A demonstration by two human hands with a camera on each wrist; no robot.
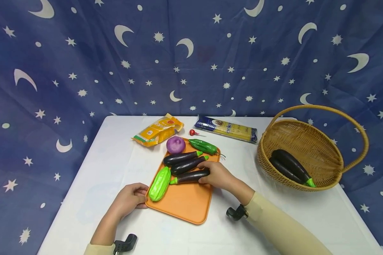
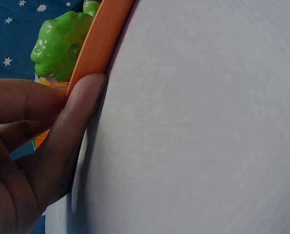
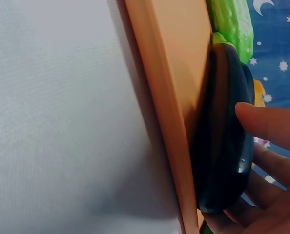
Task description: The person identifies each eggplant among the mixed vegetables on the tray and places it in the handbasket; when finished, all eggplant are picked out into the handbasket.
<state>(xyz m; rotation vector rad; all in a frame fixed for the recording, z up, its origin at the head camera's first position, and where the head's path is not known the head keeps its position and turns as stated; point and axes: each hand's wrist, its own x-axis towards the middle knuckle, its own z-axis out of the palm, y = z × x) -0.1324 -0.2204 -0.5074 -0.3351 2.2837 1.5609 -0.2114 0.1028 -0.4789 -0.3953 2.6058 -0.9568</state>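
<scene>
An orange tray (image 1: 185, 205) lies on the white table, turned slightly. At its left corner my left hand (image 1: 132, 200) pinches the rim between thumb and fingers. My right hand (image 1: 218, 175) grips the thick end of the nearest eggplant (image 1: 189, 177), its thumb on one side and fingers on the other in the right wrist view. That eggplant (image 3: 225, 126) lies over the tray; whether it touches the bottom I cannot tell. Two more eggplants (image 1: 182, 158) lie behind it. A bright green, bumpy bitter melon (image 1: 160, 184) lies along the tray's left side.
A purple onion (image 1: 176, 145) and a green pepper (image 1: 204, 146) occupy the tray's far end. Beyond are an orange packet (image 1: 159, 130), a red lollipop (image 1: 192, 132) and a spaghetti pack (image 1: 226, 129). The handled wicker basket (image 1: 301, 132) at right holds two eggplants (image 1: 292, 166).
</scene>
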